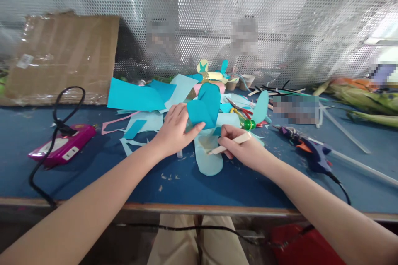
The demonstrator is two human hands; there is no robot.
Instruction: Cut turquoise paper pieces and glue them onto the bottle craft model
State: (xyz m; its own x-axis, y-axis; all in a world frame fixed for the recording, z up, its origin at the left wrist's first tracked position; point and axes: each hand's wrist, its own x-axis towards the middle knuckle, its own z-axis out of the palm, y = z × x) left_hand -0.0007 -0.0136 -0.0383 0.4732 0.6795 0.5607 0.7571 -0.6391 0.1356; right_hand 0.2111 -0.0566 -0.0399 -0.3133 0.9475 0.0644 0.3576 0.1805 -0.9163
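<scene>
A toy plane, built from a light blue wrapped bottle with a green neck, lies on the table in front of me. A bright blue sheet piece with rounded ends crosses over it. My left hand is on the plane's left side, fingers curled by the bright blue piece and thumb pressed along its lower edge. Pinched in my right hand is a white pen, its tip down on a pale blue rounded wing that points toward me. Part of the plane is hidden by my hands.
Blue sheets and cut scraps lie behind my left hand. Red-and-yellow-handled pliers rest behind the plane. A glue gun lies right, a purple power strip left. Cardboard leans against the perforated metal wall.
</scene>
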